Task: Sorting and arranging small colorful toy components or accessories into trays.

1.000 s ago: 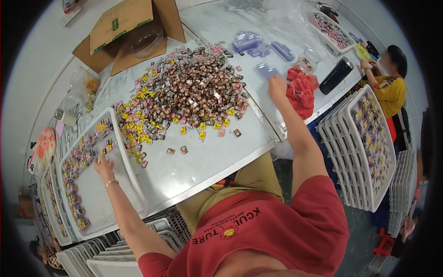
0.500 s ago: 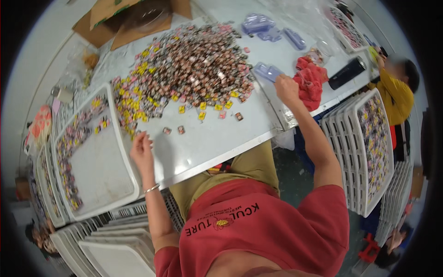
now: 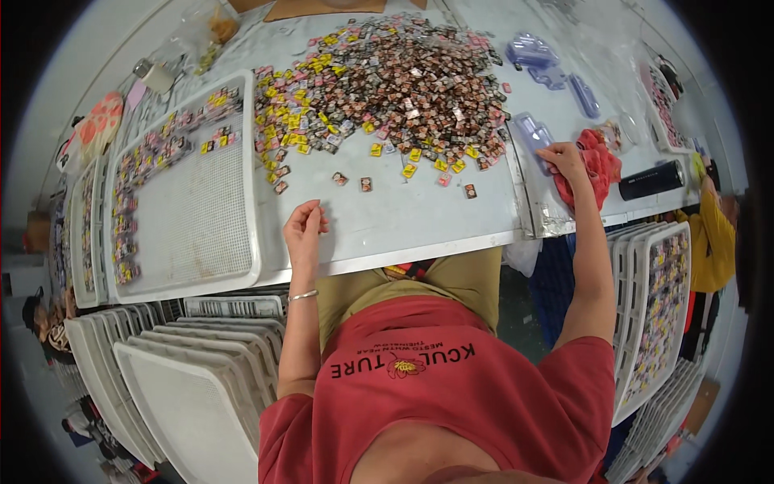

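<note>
My right hand is closed on the near end of a clear bluish plastic piece lying across the seam of the tabletop. Right beside that hand is a crumpled red cloth. My left hand hovers over the table's front part, fingers loosely curled, and no object shows in it. To its left is a white mesh tray, with small packets in rows along its far and left sides. Beyond my hands spreads a big heap of small packets, yellow, pink and dark. A few single packets lie between heap and left hand.
More bluish plastic pieces lie at the far right. A black cylinder is near the right edge. Stacked white trays stand at lower left and, with packets, at right. A person in yellow is at the far right.
My view has turned, so the table appears shifted to the right and up. My left hand is farther from the tray's edge, and its fingers are more curled. The right hand stays at the plastic piece.
</note>
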`<state>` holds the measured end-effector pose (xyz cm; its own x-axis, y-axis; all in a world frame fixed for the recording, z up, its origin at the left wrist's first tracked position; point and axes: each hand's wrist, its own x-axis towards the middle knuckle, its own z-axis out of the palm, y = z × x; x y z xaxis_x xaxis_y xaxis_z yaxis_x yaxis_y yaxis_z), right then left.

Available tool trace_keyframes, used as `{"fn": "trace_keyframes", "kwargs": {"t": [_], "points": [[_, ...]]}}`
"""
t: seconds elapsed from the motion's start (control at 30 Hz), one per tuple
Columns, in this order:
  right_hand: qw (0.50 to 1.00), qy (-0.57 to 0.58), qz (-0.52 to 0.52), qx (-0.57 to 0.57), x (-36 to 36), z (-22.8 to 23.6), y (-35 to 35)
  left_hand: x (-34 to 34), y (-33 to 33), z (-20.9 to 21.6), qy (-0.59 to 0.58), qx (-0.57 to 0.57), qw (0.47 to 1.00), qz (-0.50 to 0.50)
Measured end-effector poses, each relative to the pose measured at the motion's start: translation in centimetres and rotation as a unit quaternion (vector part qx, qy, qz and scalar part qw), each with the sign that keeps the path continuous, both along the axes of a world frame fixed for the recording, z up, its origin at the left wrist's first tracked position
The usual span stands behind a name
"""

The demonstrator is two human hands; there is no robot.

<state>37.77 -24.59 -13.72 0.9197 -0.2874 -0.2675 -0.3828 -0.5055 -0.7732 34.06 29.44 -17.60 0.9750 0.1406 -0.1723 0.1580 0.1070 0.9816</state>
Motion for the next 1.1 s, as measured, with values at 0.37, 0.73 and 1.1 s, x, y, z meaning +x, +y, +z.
{"fn": "trace_keyframes", "kwargs": {"t": [0.37, 0.73, 1.1], "points": [[0.891, -0.136, -0.131, -0.412, -0.4, 1.1, 2.9, 5.3, -2.6, 0.8, -0.276, 0.505, 0.811, -0.106], [0.976, -0.187, 0.083, 0.080, -2.1, 3.9, 15.1, 2.9, -2.8, 1.3, -0.085, 0.185, 0.967, -0.156], [0.935, -0.184, 0.281, 0.110, -0.7, 1.3, 29.8, -1.1, -2.7, 2.1, 0.079, -0.005, 0.987, -0.139]]}}
